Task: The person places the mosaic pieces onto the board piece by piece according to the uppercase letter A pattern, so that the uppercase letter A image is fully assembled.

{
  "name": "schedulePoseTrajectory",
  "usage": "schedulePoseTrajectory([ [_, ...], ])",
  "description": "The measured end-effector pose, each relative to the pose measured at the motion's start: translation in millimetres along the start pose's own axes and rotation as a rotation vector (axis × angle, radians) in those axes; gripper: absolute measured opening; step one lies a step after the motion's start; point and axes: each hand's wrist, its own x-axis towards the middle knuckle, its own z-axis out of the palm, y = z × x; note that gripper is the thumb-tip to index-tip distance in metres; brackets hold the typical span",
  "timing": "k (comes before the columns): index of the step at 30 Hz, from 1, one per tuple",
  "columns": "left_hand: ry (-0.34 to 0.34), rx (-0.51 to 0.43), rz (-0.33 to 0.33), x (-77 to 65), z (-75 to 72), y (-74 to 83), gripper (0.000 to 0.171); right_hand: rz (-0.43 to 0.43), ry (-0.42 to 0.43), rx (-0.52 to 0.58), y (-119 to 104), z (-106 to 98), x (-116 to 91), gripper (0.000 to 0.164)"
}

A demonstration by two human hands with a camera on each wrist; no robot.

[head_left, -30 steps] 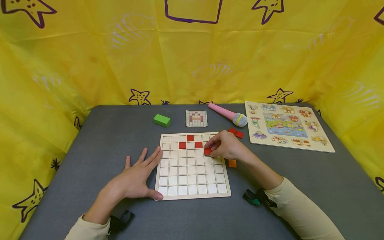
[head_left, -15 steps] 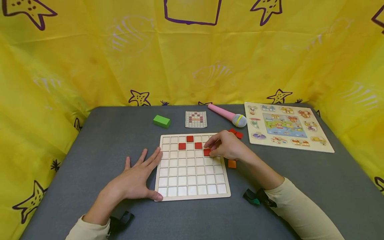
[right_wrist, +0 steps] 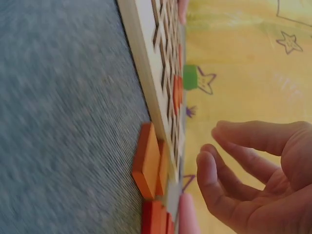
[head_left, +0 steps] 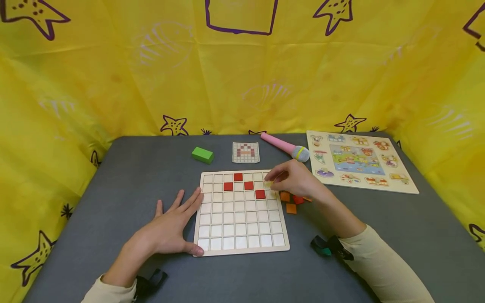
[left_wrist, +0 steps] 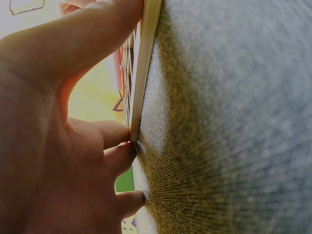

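Note:
A wooden grid board (head_left: 241,253) lies on the grey table, with several red square tiles (head_left: 248,185) in its upper cells. My left hand (head_left: 166,230) is spread along the board's left edge, thumb at the near corner and fingertips at the side; the left wrist view shows the thumb (left_wrist: 92,36) against the rim. Above the board's upper right part hovers my right hand (head_left: 293,176), fingers loosely bent, nothing between thumb and fingertips. The nearest tile to it is the lowest red tile (head_left: 260,194), flat in its cell.
Loose orange tiles (head_left: 291,208) and red tiles (head_left: 298,200) lie right of the board. Behind it are a green block (head_left: 202,155), a small pattern card (head_left: 246,152) and a pink toy microphone (head_left: 280,144). A picture puzzle board (head_left: 360,162) lies at the far right.
My right hand has let go of the lowest red tile and risen slightly up and right, uncovering loose tiles beside the board. My left hand stays at the board's edge.

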Motion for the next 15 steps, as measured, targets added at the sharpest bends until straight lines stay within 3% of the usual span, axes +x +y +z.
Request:
schedulePoseTrajectory([
  [7, 0.009, -0.005, -0.005, -7.3, 0.4, -3.3, 0.142, 0.024, 0.021, 0.027, 2, -11, 2, 0.025],
  [15, 0.016, -0.013, 0.032, -0.4, 0.7, -1.2, 0.141, 0.111, 0.102, -0.013, 18, -37, -6, 0.026],
])
